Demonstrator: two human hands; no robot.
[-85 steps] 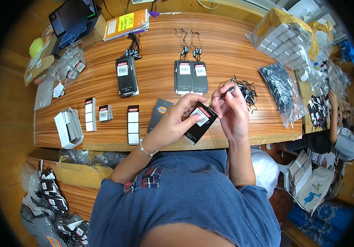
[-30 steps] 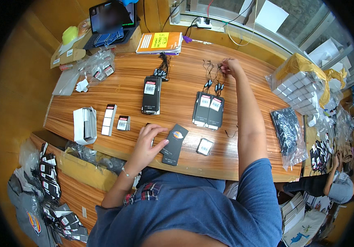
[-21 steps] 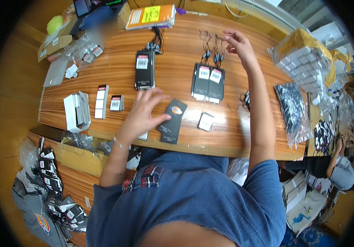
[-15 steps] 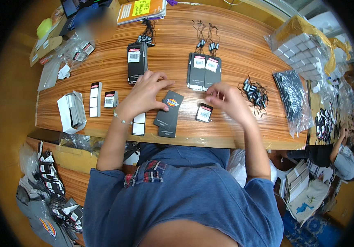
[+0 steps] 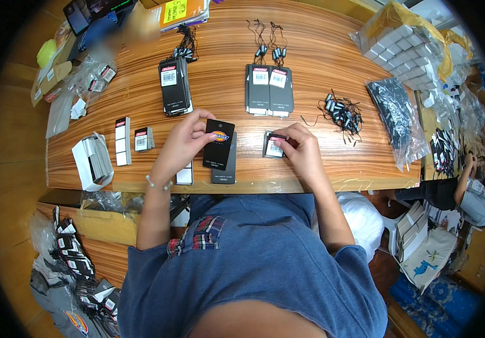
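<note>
My left hand (image 5: 187,138) pinches a black hang tag (image 5: 217,155) with an oval colour logo, raised over another dark hang tag (image 5: 228,173) lying on the table. Thumb and fingers of my right hand (image 5: 303,147) are closed on the top of a small barcode tag (image 5: 275,147) at its little stack. Whether that tag is lifted off the stack I cannot tell. Beyond the hands lie two side-by-side piles of dark hang tags (image 5: 269,97) with barcode labels and black strings, and a taller pile (image 5: 175,90) to the left. White label strips (image 5: 184,176) lie partly under my left wrist.
Loose black strings (image 5: 344,117) lie to the right, beside a plastic-wrapped dark bundle (image 5: 394,121). A bag of small white boxes (image 5: 406,48) stands at the far right. At left are a white box of cards (image 5: 93,163), a label strip (image 5: 123,141) and small tags (image 5: 144,139).
My left hand has picked up the top hang tag and holds it upright. My right hand has come down onto the small barcode tags and closed there.
</note>
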